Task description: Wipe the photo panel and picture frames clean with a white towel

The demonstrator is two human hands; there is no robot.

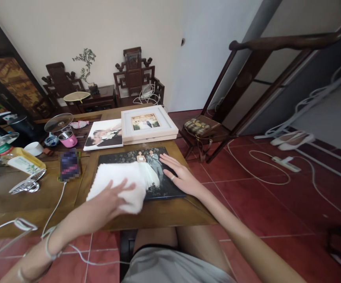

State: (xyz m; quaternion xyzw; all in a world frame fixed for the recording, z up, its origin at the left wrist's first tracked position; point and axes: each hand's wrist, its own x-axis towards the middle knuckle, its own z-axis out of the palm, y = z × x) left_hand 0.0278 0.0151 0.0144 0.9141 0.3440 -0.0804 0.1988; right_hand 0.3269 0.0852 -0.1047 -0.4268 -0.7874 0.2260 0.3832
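Observation:
A dark wedding photo panel (pixel 174 188), showing a couple in a white dress and a grey suit, lies flat near the front edge of the wooden table. A folded white cloth (pixel 107 173) covers its left part. My left hand (pixel 108 202) is on this cloth, fingers apart and bent into it, holding it against the panel. On the panel's right side rests my right hand (pixel 182 177), fingers stretched out, with a ring on one finger. Behind the panel are a pale framed picture (pixel 149 135) and a white-edged photo panel (pixel 104 135).
At left stand a bottle of yellow liquid (pixel 19 159), a pink cup (pixel 68 139), a glass lid (pixel 58 122) and a pixelated dark object (pixel 70 165) with a white cable. A chair (pixel 217 129) at right bears a plaid bag (pixel 198 126). A power strip (pixel 286 163) lies on red tiles.

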